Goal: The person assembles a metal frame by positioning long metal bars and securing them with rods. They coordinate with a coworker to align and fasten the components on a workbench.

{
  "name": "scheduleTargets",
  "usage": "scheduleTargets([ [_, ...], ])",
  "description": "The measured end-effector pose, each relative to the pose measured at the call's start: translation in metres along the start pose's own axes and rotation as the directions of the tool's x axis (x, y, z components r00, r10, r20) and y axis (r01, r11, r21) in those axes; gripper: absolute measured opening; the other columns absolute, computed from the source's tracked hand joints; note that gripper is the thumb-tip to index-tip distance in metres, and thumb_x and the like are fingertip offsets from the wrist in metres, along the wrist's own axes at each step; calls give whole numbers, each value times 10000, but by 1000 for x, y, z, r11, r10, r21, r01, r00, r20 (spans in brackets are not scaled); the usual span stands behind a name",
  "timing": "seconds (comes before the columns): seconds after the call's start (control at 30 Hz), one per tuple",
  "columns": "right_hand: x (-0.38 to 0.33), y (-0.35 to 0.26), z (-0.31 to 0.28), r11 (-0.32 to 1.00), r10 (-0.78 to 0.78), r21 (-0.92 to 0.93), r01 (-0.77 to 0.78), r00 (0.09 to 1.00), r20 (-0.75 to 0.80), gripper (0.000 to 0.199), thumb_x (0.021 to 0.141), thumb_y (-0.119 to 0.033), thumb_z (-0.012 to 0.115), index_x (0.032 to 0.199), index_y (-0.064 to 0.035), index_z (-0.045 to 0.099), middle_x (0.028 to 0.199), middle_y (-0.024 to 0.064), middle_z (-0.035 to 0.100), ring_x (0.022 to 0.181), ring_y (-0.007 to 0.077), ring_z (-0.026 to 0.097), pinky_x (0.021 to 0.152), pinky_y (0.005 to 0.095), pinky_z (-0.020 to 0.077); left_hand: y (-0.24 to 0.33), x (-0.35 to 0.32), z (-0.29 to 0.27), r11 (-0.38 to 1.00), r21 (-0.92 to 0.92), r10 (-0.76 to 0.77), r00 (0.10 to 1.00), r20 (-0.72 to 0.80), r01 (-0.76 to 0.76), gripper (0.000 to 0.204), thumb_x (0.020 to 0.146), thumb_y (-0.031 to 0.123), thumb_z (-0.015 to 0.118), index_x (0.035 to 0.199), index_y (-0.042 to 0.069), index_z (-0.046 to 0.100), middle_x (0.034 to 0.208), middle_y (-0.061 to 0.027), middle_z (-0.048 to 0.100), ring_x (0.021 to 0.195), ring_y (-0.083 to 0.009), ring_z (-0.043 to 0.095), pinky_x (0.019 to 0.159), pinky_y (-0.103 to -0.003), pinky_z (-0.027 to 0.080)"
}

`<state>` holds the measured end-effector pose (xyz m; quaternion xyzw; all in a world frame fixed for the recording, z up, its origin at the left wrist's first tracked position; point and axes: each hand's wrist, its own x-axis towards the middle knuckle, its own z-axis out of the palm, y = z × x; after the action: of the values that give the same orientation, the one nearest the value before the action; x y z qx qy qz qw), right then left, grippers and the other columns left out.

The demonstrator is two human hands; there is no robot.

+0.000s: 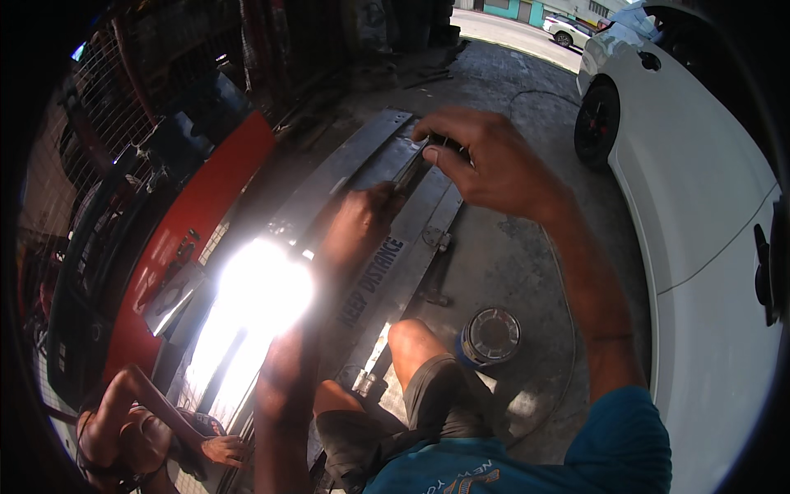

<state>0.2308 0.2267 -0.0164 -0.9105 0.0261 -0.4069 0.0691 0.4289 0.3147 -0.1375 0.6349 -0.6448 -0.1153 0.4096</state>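
Observation:
A long metal panel (313, 202) with dark lettering on a pale strip lies in front of me. Over its far part, my left hand (362, 221) is closed around a slim metal tool (409, 171) with a pale shaft; its exact kind I cannot make out. My right hand (485, 160) is bent over the tool's far end, thumb and fingers pinched together around a small dark part. Both hands are close together, a little apart along the shaft. Strong glare hides part of my left forearm and the panel beside it.
A round metal can (492, 335) stands on the concrete floor right of my knees. Farther right is a white car (699, 173). A red panel (193, 222) leans at the left. Another person's hand (226, 450) rests near the panel's lower left. A thin cable (569, 329) crosses the floor.

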Motion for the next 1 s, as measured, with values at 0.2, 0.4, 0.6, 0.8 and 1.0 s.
scheduleTargets([
  [0.2,5,-1,-2,998,54,-37,-53,998,36,121,916,-93,686,936,26,675,869,201,675,848,376,687,744,456,527,5,2,1,999,-1,50,999,2,-50,210,995,162,618,1123,3,670,794,-222,649,720,-347,663,690,-455,503],
  [0.4,10,-14,-5,979,169,-127,-158,982,82,105,913,-78,681,914,23,654,855,202,664,815,382,680,721,448,528,7,-4,-4,995,-35,89,996,-19,-89,191,1000,162,620,1104,6,658,782,-219,642,711,-345,656,692,-467,496],
  [0.6,12,-5,0,997,-79,-14,79,997,19,142,912,-114,726,991,1,697,869,161,699,794,335,687,724,426,531,15,-4,-16,997,66,-34,999,23,32,178,1000,156,621,1079,2,663,814,-225,664,735,-374,661,694,-467,498],
  [0.8,12,-8,4,986,-75,-142,87,993,88,114,875,13,688,989,9,692,938,149,704,829,338,692,745,422,549,8,-2,-13,994,111,-6,999,39,2,194,984,135,630,1112,-5,674,872,-243,689,797,-402,685,720,-461,515],
  [1.0,17,-6,-3,964,-243,-84,253,963,113,226,816,59,623,1015,-21,692,893,173,698,873,363,699,811,436,559,-6,-2,-13,978,172,117,993,28,-120,212,987,123,620,1144,-6,682,923,-228,717,869,-385,715,760,-453,547],
])
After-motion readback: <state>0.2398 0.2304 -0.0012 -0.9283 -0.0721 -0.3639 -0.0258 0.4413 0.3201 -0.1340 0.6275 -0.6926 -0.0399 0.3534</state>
